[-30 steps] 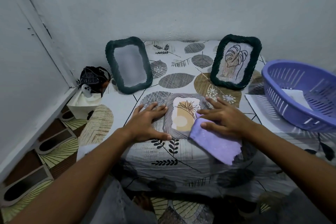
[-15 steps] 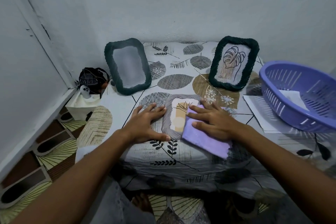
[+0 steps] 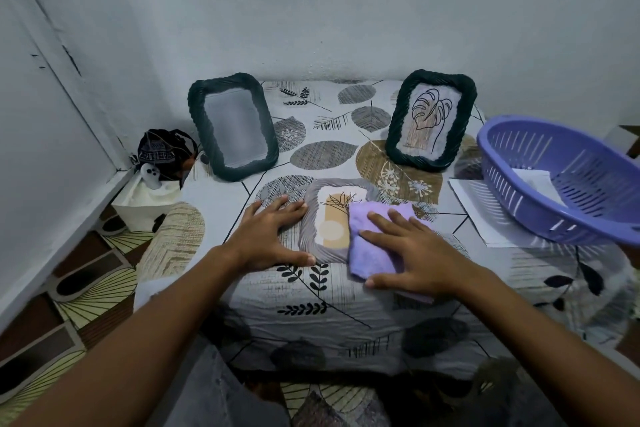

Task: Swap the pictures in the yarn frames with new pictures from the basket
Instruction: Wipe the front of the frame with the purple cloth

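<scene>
A: Status on the hands?

B: Left hand (image 3: 268,236) is laid flat on the table (image 3: 214,204), fingers spread, nothing gripped. Fingertips are set against the left edge of the grey frame (image 3: 337,215). Right hand (image 3: 408,253) is spread flat too, pressed down on a purple cloth (image 3: 372,243); palm down, not curled around it.

A: Frame position?

B: Grey frame is laid flat at table centre, between the hands. A picture (image 3: 334,218) is seen inside it: tan shape, pale circle, line-drawn leaf. Its right side is covered by the cloth.

A: Other frames?

B: Two dark green ones, propped upright at the back. Left frame (image 3: 232,126) at 11 o'clock from the grey one, only a plain grey panel seen in it. Right frame (image 3: 431,120) at 1 o'clock, a leaf drawing held in it. Both well apart from the hands.

A: Basket?

B: Purple basket (image 3: 540,204) at 3 o'clock, at the table's right edge, tilted. White paper (image 3: 535,182) is seen inside. A white sheet (image 3: 481,208) is partly covered by it on the table.

A: Anything else?

B: Table is covered by a leaf-print sheet. A dark bag (image 3: 162,152) and a white box (image 3: 145,204) are seen on the floor at 9 o'clock, by the wall.
</scene>
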